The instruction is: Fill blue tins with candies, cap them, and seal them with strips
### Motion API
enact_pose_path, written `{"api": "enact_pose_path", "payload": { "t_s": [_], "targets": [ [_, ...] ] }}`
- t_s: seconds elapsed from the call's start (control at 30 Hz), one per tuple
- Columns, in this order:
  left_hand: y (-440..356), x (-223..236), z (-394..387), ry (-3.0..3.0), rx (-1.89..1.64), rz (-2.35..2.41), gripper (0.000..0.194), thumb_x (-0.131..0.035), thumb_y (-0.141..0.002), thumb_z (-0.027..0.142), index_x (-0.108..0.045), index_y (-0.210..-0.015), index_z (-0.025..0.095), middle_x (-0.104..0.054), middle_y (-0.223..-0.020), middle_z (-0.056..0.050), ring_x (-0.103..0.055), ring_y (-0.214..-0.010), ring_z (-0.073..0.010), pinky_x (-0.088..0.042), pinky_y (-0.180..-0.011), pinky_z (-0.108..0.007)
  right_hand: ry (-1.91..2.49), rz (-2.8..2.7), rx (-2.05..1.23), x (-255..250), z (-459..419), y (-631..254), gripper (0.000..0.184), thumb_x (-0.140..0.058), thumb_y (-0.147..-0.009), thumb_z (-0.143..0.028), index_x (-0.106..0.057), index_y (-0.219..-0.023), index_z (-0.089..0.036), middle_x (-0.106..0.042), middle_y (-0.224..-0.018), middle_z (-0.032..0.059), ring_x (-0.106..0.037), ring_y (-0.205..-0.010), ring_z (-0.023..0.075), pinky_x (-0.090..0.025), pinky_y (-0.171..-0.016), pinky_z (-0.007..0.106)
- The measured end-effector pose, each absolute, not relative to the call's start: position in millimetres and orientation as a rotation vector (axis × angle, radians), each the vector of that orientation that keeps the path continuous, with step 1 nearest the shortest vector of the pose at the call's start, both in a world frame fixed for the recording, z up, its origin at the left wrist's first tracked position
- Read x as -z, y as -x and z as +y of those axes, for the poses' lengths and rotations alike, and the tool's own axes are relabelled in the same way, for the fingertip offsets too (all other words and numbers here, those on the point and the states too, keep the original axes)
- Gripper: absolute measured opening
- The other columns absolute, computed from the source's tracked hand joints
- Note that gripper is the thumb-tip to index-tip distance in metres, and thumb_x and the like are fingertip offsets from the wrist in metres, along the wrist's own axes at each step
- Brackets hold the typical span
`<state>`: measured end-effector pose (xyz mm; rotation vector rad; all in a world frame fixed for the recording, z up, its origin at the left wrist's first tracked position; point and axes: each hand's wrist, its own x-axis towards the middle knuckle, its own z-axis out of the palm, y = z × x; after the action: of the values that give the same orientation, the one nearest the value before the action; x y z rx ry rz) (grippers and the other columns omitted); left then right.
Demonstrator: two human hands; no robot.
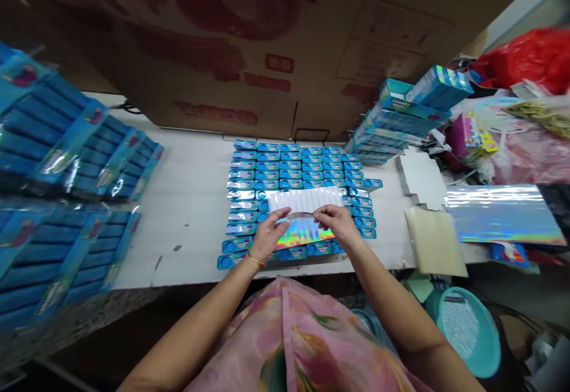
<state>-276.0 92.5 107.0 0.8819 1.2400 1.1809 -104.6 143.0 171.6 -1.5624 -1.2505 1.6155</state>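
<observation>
Two bare hands at work over a white table (pixel 187 225), one thin strip (pixel 301 215) between them. Strip bows slightly, spanning the gap from fingertips to fingertips, above a sheet (pixel 307 237). Right hand (pixel 329 218): thumb and forefinger pinched on the strip's right end. Left hand (pixel 272 230): finger and thumb at the strip's left end, a little spread; cannot tell whether they close on it. Hands apart from each other, gold bracelet (pixel 257 260) at the left wrist.

Sheet: white bands on its far part, rainbow sheen along its near edge; it lies across many small blue boxes (pixel 268 165), set out in close columns. Near row lies close to the table's front edge.

Behind, a large brown carton (pixel 312 95) with red print. Left side: blue packs (pixel 62 142) in shiny wrap, stacked high. Right, beyond the columns: a stack of blue cartons (pixel 392 122), then a white cut-out card (pixel 422 178), a cream pad (pixel 436 242) just nearer, a silvery sheet (pixel 499 214) beside both. Farther right, a red plastic bag (pixel 528 59). Below table level, a turquoise bucket (pixel 490 344) with pale contents, too small to make out. Wearer's garment (pixel 289 344) pink, floral
</observation>
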Motion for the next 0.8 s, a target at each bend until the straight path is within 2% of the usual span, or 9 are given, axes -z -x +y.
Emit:
{"api": "enact_pose_path", "payload": {
  "t_s": [0.07,0.13,0.23,0.33,0.5,0.67,0.8],
  "targets": [
    [288,-110,82,-0.725,-1.246,1.319,0.042,-0.064,-0.063,0.035,-0.06,-0.1,0.016,-0.062,-0.096,-0.007,-0.055,-0.09,-0.017,-0.042,-0.082,-0.032,1.533,-1.208,-1.721,-162,136,125,0.018,-0.063,-0.057,-0.032,-0.059,-0.06,-0.015,-0.056,-0.052,-0.0022,-0.045,-0.042,0.0061,-0.032,-0.041,0.019],
    [303,-108,73,-0.591,-1.291,1.42,0.037,-0.065,-0.061,0.034,-0.063,-0.093,0.015,-0.063,-0.081,-0.003,-0.056,-0.077,-0.0133,-0.043,-0.076,-0.029,1.529,-1.164,-1.803,-149,127,146,0.019,-0.064,-0.055,-0.032,-0.059,-0.06,-0.015,-0.055,-0.051,-0.0027,-0.043,-0.04,0.0058,-0.03,-0.039,0.019],
    [333,-97,57,-0.514,-1.318,1.514,0.035,-0.066,-0.059,0.032,-0.063,-0.089,0.014,-0.061,-0.072,0.0,-0.054,-0.067,-0.0102,-0.043,-0.068,-0.026,1.593,-1.111,-1.84,-127,111,184,0.021,-0.065,-0.053,-0.033,-0.059,-0.061,-0.015,-0.05,-0.045,-0.0049,-0.04,-0.037,0.006,-0.028,-0.036,0.019],
    [368,-85,38,-0.498,-1.349,1.59,0.04,-0.068,-0.056,0.031,-0.06,-0.091,0.013,-0.059,-0.068,0.001,-0.054,-0.064,-0.0097,-0.043,-0.067,-0.025,1.637,-1.161,-1.751,-104,94,222,0.02,-0.064,-0.054,-0.033,-0.061,-0.061,-0.015,-0.047,-0.042,-0.0058,-0.039,-0.038,0.0061,-0.029,-0.038,0.019],
    [409,-68,25,-0.522,-1.305,1.675,0.046,-0.069,-0.054,0.032,-0.058,-0.094,0.013,-0.059,-0.067,0.001,-0.056,-0.066,-0.0108,-0.044,-0.072,-0.028,1.652,-1.252,-1.633,-78,78,265,0.017,-0.058,-0.06,-0.033,-0.062,-0.062,-0.016,-0.053,-0.05,-0.0042,-0.042,-0.043,0.0072,-0.035,-0.044,0.02],
    [422,-57,30,-0.56,-1.276,1.678,0.048,-0.068,-0.052,0.033,-0.056,-0.094,0.012,-0.058,-0.066,0.001,-0.056,-0.066,-0.0112,-0.044,-0.072,-0.029,1.725,-1.395,-1.475,-67,75,275,0.02,-0.055,-0.063,-0.035,-0.063,-0.066,-0.017,-0.059,-0.059,-0.0013,-0.05,-0.054,0.011,-0.039,-0.052,0.022],
    [423,-53,22,-0.568,-1.218,1.645,0.047,-0.067,-0.054,0.032,-0.055,-0.095,0.012,-0.058,-0.066,0.001,-0.056,-0.066,-0.0112,-0.044,-0.07,-0.028,1.775,-1.447,-1.466,-66,63,272,0.02,-0.054,-0.064,-0.034,-0.063,-0.068,-0.017,-0.06,-0.059,-0.0005,-0.05,-0.054,0.0115,-0.039,-0.053,0.022]
  ]
}}
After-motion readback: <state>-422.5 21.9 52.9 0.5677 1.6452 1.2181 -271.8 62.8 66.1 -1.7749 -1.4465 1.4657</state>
